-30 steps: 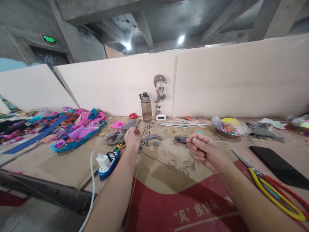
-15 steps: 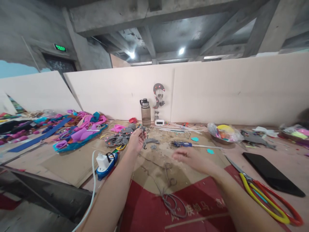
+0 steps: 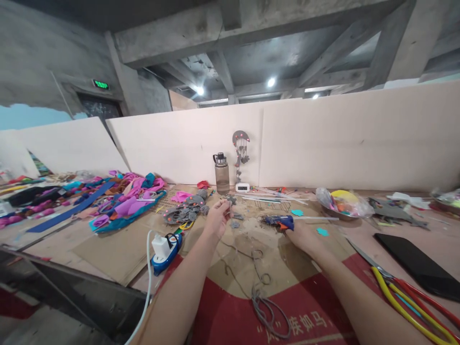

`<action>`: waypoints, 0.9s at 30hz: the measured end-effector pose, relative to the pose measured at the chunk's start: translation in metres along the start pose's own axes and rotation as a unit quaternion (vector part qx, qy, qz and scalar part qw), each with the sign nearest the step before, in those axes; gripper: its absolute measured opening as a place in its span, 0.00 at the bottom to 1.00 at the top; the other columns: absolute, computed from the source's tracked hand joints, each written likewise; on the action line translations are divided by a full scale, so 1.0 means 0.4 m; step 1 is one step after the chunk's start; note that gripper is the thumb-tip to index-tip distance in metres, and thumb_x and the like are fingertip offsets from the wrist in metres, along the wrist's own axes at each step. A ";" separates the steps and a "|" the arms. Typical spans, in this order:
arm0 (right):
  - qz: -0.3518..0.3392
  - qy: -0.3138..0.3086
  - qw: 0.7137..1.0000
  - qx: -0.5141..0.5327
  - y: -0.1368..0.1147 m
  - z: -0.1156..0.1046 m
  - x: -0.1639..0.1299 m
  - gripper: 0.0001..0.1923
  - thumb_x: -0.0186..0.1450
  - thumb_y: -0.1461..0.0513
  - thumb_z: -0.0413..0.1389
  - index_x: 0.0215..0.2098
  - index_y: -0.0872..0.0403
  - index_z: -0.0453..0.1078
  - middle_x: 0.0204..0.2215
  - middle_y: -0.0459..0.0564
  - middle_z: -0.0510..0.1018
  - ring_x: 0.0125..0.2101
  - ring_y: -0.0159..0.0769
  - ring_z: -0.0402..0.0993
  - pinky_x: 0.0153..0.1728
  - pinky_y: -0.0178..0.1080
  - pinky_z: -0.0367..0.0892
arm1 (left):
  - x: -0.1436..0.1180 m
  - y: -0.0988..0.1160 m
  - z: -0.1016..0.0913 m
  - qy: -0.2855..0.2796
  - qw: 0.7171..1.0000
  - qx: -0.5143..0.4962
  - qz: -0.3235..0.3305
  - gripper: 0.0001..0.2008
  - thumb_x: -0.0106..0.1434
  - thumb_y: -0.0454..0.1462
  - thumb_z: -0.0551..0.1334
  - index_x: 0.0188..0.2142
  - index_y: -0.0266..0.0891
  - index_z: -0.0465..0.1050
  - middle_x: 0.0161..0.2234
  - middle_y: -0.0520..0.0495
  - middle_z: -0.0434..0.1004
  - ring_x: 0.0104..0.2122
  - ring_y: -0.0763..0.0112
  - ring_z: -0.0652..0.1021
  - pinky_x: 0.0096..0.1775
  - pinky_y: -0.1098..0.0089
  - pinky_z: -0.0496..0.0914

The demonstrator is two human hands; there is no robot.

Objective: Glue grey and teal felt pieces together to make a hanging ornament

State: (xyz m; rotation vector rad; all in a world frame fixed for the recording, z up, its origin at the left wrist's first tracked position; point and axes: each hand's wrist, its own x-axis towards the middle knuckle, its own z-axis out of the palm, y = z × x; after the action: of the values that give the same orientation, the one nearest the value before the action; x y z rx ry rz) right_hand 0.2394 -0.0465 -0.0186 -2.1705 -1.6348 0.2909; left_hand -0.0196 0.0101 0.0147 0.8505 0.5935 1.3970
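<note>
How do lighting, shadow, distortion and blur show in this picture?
In the head view, a ceiling light flares white; there, soft shadows darken the cardboard; same view, the scissors look stretched near the right edge; head view, the grey piece in the left hand looks too soft for detail.

A pinkish worktable [image 3: 440,239], spread with flattened cardboard [image 3: 305,273]. Around the cardboard's middle: water bottle [image 3: 222,177] near 12 o'clock, blue glue gun [image 3: 276,221] at 1, metal bowl [image 3: 339,216] at 2, black phone [image 3: 420,266] at 3, scissors [image 3: 386,274] toward 4, grey cord [image 3: 256,293] at 6, fabric scraps [image 3: 124,206] at 10.
</note>
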 end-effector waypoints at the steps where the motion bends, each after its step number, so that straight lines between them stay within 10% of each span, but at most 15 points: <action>1: 0.005 0.000 1.000 0.010 0.000 -0.004 0.004 0.11 0.60 0.65 0.50 0.37 0.60 0.71 0.27 0.56 0.77 0.26 0.37 0.73 0.26 0.34 0.61 | 0.000 0.000 0.000 -0.001 1.000 -0.004 0.001 0.17 0.40 0.37 0.73 0.26 0.35 0.68 0.19 0.56 0.67 0.20 0.81 0.69 0.21 0.79 0.64; 6: -0.057 0.109 0.976 0.181 -0.036 -0.028 -0.015 0.14 0.64 0.54 0.47 0.39 0.55 0.66 0.30 0.51 0.74 0.30 0.39 0.71 0.30 0.37 0.63 | 0.003 0.000 0.000 0.002 1.000 -0.021 -0.015 0.17 0.40 0.38 0.73 0.25 0.34 0.69 0.19 0.57 0.64 0.18 0.84 0.64 0.20 0.80 0.59; 13: -0.113 -0.006 0.837 0.536 -0.134 -0.058 -0.121 0.15 0.61 0.50 0.54 0.39 0.50 0.60 0.26 0.42 0.69 0.23 0.32 0.66 0.26 0.37 0.65 | 0.000 -0.006 0.005 0.021 0.999 0.007 -0.049 0.18 0.37 0.38 0.75 0.26 0.32 0.73 0.21 0.54 0.70 0.17 0.85 0.62 0.19 0.79 0.57; 18: -0.172 -0.035 0.860 0.478 -0.156 -0.067 -0.154 0.13 0.65 0.52 0.51 0.41 0.53 0.60 0.21 0.42 0.69 0.20 0.30 0.62 0.23 0.35 0.60 | -0.008 -0.008 0.015 0.026 0.998 0.027 -0.054 0.20 0.34 0.39 0.76 0.26 0.32 0.74 0.21 0.54 0.70 0.16 0.86 0.61 0.18 0.79 0.53; 27: -0.208 0.105 0.928 0.290 -0.147 -0.048 -0.156 0.15 0.65 0.55 0.49 0.46 0.54 0.62 0.31 0.49 0.72 0.25 0.34 0.65 0.29 0.38 0.63 | -0.018 -0.018 0.022 0.016 0.996 0.045 -0.076 0.21 0.33 0.40 0.76 0.25 0.32 0.73 0.19 0.54 0.67 0.16 0.86 0.61 0.18 0.80 0.51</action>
State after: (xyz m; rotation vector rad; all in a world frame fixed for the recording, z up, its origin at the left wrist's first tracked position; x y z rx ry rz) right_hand 0.1776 -0.0963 0.0196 -1.3366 -1.5830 0.3455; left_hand -0.0089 0.0017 0.0131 0.8369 0.7352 1.2556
